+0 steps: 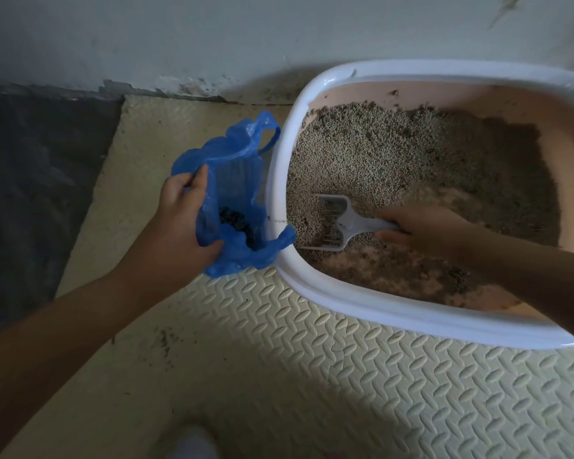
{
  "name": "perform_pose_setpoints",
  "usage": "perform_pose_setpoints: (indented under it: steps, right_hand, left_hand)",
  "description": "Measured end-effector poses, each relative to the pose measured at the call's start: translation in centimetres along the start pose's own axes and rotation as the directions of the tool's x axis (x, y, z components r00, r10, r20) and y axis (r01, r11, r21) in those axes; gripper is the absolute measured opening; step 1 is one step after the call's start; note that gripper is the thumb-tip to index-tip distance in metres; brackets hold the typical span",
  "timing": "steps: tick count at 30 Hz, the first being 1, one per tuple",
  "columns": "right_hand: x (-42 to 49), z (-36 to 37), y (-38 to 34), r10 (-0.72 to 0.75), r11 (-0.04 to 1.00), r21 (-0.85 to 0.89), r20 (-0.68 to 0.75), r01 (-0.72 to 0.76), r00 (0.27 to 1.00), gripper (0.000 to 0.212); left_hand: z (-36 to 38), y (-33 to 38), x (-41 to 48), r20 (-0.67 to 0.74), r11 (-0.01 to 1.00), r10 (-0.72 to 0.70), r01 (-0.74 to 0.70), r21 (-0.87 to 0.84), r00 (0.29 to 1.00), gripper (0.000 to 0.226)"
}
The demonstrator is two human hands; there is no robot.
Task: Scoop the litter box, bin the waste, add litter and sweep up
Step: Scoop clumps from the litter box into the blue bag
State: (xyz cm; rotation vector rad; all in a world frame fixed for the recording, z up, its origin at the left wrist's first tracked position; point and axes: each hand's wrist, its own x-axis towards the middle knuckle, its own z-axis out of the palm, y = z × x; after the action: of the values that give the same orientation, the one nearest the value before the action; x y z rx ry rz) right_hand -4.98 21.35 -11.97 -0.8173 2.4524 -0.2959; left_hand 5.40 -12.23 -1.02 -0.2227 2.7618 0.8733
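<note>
From the head view: work the white slotted plastic scoop low through the grey-beige granular litter at the left end of the white-rimmed pink litter box, right of centre. Shake it gently so clean grains drop through before you lift.

Your right hand is curled round the scoop's handle. Your left hand grips the rim of the thin blue plastic bag, touching the box's left rim, and holds its mouth open with dark waste inside.
</note>
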Motion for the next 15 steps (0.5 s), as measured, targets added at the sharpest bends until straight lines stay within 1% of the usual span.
perform_pose_setpoints:
  steps: [2,4,6,8,10,13,15]
  right_hand:
    - [-0.1,0.2,0.1,0.006,0.999,0.051,0.007,-0.007,1.000,0.016]
    - [-0.4,0.4,0.2,0.021,0.990,0.140,0.006,-0.021,1.000,0.016]
    - [-0.8,0.3,0.2,0.051,0.976,0.213,-0.028,-0.044,0.998,0.017]
    - [-1.3,0.0,0.3,0.081,0.967,0.249,-0.073,-0.060,0.994,0.014]
    - [-2.2,-0.4,0.6,0.090,0.972,0.227,-0.117,-0.062,0.989,0.017]
    - [-3.6,-0.8,1.1,0.049,0.995,0.093,-0.170,-0.033,0.984,0.017]
    - [-4.4,-0.9,1.2,0.047,0.994,0.105,-0.192,-0.027,0.980,0.017]
  left_hand:
    - [0.0,0.1,0.0,-0.009,1.000,0.006,-0.006,0.017,1.000,0.095]
    - [-0.1,0.3,0.0,-0.028,0.999,0.013,-0.012,0.030,1.000,0.096]
    - [-0.2,0.4,-0.2,-0.036,1.000,0.012,-0.011,0.029,0.999,0.096]
    - [-0.3,0.5,-0.5,-0.036,1.000,0.011,-0.010,0.023,0.999,0.095]
    - [-0.3,0.5,-0.7,-0.033,1.000,0.010,-0.009,0.020,0.999,0.095]
    - [-0.3,0.5,-0.9,-0.031,0.999,0.014,-0.013,0.036,0.999,0.095]
    - [-0.3,0.6,-1.1,-0.028,0.999,0.017,-0.016,0.038,0.999,0.095]
